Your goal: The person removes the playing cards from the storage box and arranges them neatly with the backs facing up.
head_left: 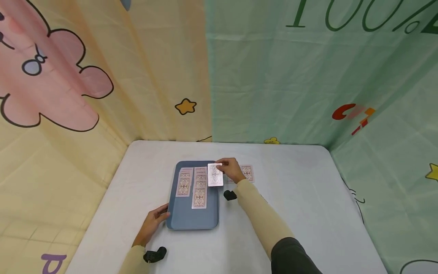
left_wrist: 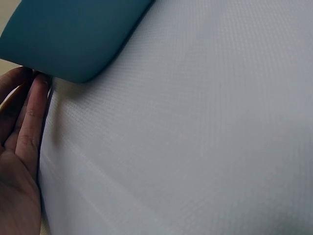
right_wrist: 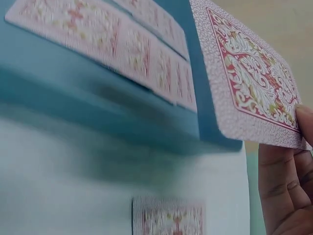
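A playing card [head_left: 215, 176], back side up with a red ornate pattern, is pinched by my right hand [head_left: 231, 169] above the right part of a blue tray [head_left: 193, 220]. In the right wrist view, the thumb lies on the back of this card [right_wrist: 257, 73] near its edge. Two columns of overlapping cards lie face down in the tray: a shorter left column [head_left: 184, 186] and a longer middle column [head_left: 199, 197]. My left hand [head_left: 152, 222] touches the tray's left rim with extended fingers, as the left wrist view also shows.
Another face-down card [head_left: 247, 173] lies on the white tablecloth [head_left: 291, 182] right of the tray, with one more partly hidden behind my right hand. Printed curtains [head_left: 267, 76] hang behind the table and along both sides.
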Available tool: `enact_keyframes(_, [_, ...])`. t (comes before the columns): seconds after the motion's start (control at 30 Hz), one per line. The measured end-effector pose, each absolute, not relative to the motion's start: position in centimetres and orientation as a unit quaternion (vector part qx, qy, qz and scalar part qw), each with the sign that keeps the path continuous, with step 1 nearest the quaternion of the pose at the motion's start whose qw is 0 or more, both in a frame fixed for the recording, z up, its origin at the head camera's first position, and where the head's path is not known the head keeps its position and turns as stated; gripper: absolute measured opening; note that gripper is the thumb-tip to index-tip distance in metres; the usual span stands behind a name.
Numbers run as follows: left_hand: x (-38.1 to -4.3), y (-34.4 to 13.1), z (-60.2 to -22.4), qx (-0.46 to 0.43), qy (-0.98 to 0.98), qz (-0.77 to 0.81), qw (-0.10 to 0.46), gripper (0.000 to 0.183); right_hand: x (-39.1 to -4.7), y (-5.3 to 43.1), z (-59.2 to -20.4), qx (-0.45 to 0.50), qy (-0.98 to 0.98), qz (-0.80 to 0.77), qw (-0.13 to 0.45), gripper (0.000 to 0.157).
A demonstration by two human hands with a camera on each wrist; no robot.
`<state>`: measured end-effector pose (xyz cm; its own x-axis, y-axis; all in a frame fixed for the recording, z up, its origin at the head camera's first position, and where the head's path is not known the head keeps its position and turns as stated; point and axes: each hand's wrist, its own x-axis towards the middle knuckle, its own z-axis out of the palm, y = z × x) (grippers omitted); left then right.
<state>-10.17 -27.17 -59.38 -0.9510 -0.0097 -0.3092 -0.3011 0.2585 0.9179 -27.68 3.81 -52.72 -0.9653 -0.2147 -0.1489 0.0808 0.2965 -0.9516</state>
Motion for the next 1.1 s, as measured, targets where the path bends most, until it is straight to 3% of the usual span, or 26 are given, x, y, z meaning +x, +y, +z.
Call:
enact_keyframes(0.7, [-10.0,-27.3,-59.2,-0.088,0.779,0.610,0.116,0.052,-29.9,16.2,-54.8,0.093,0.821,-0.550,0.122,0.027])
enact_keyframes(1.1, [-10.1,-27.3,-59.7,-0.097,0.779,0.609,0.113,0.051,-30.9,19.5,-56.7,0.116,0.825,-0.536,0.134,0.028])
